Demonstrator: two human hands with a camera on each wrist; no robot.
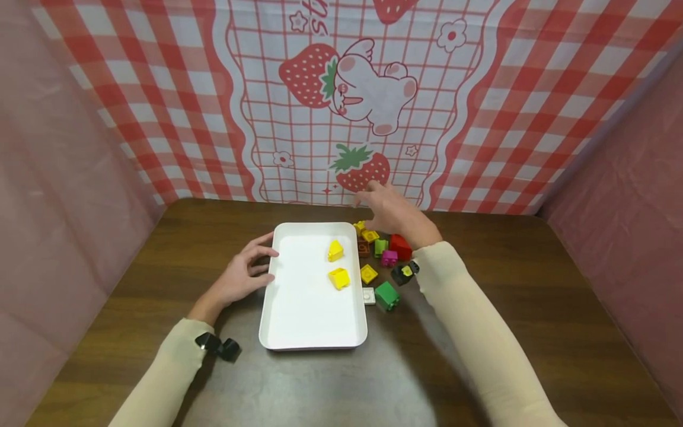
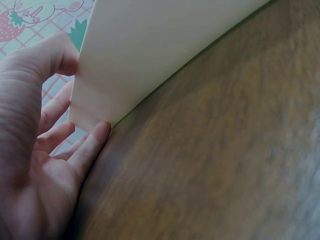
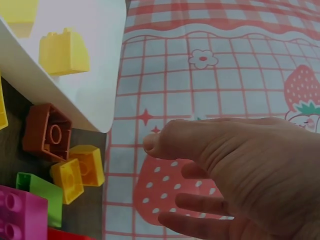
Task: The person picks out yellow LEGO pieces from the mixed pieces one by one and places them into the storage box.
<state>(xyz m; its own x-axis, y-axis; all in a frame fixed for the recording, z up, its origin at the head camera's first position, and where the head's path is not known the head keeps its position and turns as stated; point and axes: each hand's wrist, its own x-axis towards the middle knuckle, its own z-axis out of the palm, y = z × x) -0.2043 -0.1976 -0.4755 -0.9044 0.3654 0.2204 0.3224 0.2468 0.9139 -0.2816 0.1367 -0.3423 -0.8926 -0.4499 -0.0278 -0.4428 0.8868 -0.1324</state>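
Observation:
The left hand [image 1: 242, 276] rests against the left side of a white tray [image 1: 309, 323], its fingertips touching the rim. In the left wrist view, fingers [image 2: 92, 145] meet the tray's outer wall [image 2: 125, 60]. Two yellow toy bricks, one sloped [image 1: 335, 251] and one lower down [image 1: 339, 279], lie in the tray's right half. The right hand [image 1: 397, 212] hovers above the far end of a loose brick pile, its fingers spread and holding nothing. Beneath and beside it are yellow bricks [image 3: 90, 165], a brown brick [image 3: 47, 132] and a lime green brick [image 3: 42, 197].
Right of the tray also lie a red brick [image 1: 400, 247], a magenta brick [image 1: 389, 258], a flat yellow brick [image 1: 368, 273], a white brick [image 1: 369, 296] and a green brick [image 1: 387, 295]. A strawberry-print cloth [image 1: 181, 118] hangs behind the wooden table [image 1: 512, 284].

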